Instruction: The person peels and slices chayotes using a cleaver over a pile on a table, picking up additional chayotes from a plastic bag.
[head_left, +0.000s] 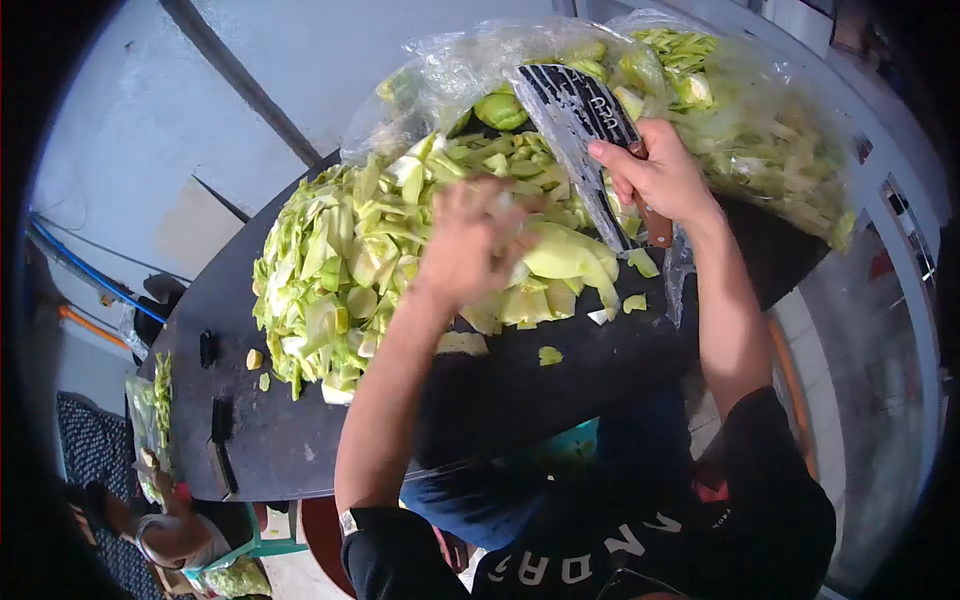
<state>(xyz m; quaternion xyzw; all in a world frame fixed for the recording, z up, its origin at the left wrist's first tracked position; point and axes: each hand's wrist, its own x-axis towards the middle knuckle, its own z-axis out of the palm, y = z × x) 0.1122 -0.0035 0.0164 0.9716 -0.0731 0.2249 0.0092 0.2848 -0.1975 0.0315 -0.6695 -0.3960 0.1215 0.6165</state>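
My right hand (665, 175) is closed round the wooden handle of a broad cleaver (580, 125). Its dark blade, with pale streaks and lettering, points up and to the left above the cut pieces. My left hand (478, 240) is blurred by motion over the heap of pale green cut vegetable (340, 250), and its fingers look spread. Just right of it lies a larger pale green piece (565, 255). Whether the left fingers touch it cannot be made out. Small scraps (550, 355) lie on the dark table (560, 385) near my body.
Clear plastic bags of green vegetables (770, 130) lie along the far side and right. A black-handled tool (220, 445) and a small black object (208, 348) rest on the table's left. Another person (185, 535) is at the lower left, beside more greens.
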